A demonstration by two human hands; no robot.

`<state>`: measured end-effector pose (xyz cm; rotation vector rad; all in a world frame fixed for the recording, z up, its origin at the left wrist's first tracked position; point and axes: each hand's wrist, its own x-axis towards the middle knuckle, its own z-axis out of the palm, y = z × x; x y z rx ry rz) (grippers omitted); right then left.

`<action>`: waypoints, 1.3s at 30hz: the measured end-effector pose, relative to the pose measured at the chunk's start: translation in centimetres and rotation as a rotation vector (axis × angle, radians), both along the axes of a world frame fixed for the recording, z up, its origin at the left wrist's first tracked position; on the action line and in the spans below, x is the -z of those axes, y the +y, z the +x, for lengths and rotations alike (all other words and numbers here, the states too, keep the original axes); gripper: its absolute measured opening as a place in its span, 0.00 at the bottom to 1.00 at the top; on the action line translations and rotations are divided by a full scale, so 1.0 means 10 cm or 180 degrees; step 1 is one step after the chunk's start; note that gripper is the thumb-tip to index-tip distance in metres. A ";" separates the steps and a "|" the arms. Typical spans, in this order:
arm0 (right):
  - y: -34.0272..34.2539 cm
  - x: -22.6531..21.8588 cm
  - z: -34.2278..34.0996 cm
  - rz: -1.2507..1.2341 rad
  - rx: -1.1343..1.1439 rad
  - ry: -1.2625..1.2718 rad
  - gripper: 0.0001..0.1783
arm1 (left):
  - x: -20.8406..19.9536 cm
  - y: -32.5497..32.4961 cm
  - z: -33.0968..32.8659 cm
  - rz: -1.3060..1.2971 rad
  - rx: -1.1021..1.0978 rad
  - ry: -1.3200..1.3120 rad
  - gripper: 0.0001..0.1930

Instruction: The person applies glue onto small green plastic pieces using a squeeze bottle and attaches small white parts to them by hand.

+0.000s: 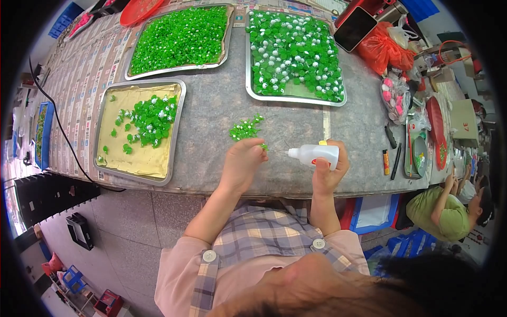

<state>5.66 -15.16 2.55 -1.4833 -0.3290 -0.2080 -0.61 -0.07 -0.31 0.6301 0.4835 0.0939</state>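
Between the fingertips of my left hand (242, 165) is a small green plastic piece (264, 146), mostly hidden by the fingers. My right hand (328, 182) grips a white squeeze bottle (310, 154), tilted sideways, its thin needle tip pointing left toward that piece. Just beyond my left hand lies a small pile of green flower-like pieces (243, 130) with white centres. To the left, a metal tray lined with yellowish paper (113, 153) holds green pieces with white balls (152, 122).
Two more metal trays stand farther back: the left tray (179, 70) is full of small green pieces, the right tray (296, 100) of green pieces and white balls. A red bag (381, 50), a black pen (395, 161) and a glue stick-like tube (386, 162) lie right. A person (441, 214) sits beyond.
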 end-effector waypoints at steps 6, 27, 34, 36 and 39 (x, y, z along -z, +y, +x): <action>-0.05 0.03 -0.01 0.0016 -0.0045 0.0095 0.21 | 0.01 0.00 0.00 -0.0103 -0.0054 -0.0083 0.07; -1.00 0.34 0.68 0.1725 -0.0332 0.1890 0.22 | 0.08 0.01 0.02 -0.0124 0.0041 -0.0136 0.07; -0.95 0.26 0.81 -0.0174 0.0582 0.1042 0.21 | 0.08 0.01 0.02 -0.0172 -0.0009 -0.0118 0.07; -0.98 0.38 0.83 -0.0445 0.0707 0.0921 0.21 | 0.08 0.02 0.02 -0.0164 0.0006 -0.0128 0.07; -0.98 0.41 0.81 -0.1283 0.1159 0.0351 0.21 | 0.10 0.03 0.02 -0.0166 0.0005 -0.0145 0.07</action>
